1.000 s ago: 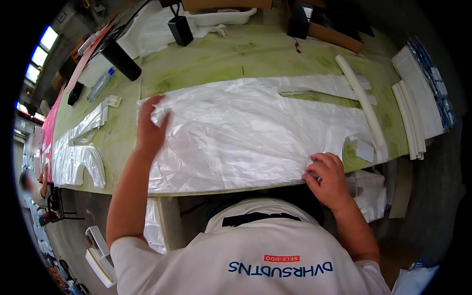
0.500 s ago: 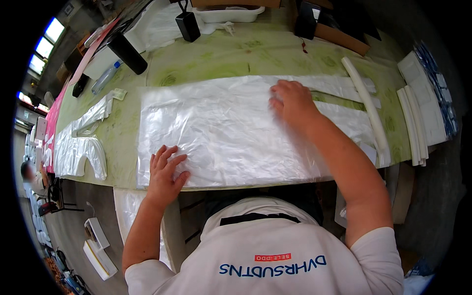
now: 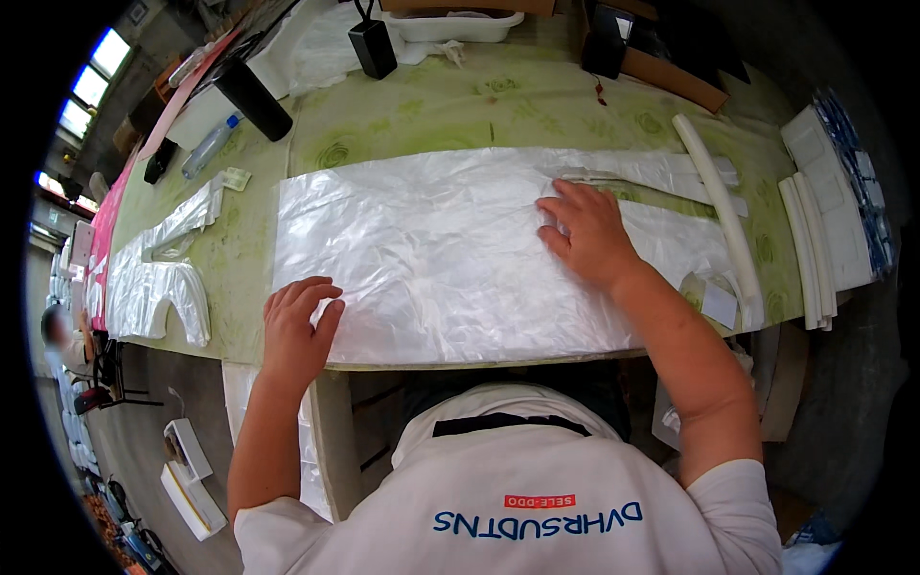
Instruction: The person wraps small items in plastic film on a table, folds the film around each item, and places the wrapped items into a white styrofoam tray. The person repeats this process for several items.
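Left hand (image 3: 295, 331) spread flat on plastic sheet (image 3: 450, 259) near edge; right hand (image 3: 586, 233) spread flat mid-sheet; risk: slippery film creasing or sliding off table (image 3: 402, 125) under uneven pressure

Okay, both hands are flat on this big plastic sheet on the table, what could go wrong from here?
The plastic sheet is still wrinkled under the right hand, so pressing may set creases rather than flatten them. The left hand sits at the sheet's near corner by the table edge; the slick film could slide off. The white tube lying across the sheet's right end might get dragged.
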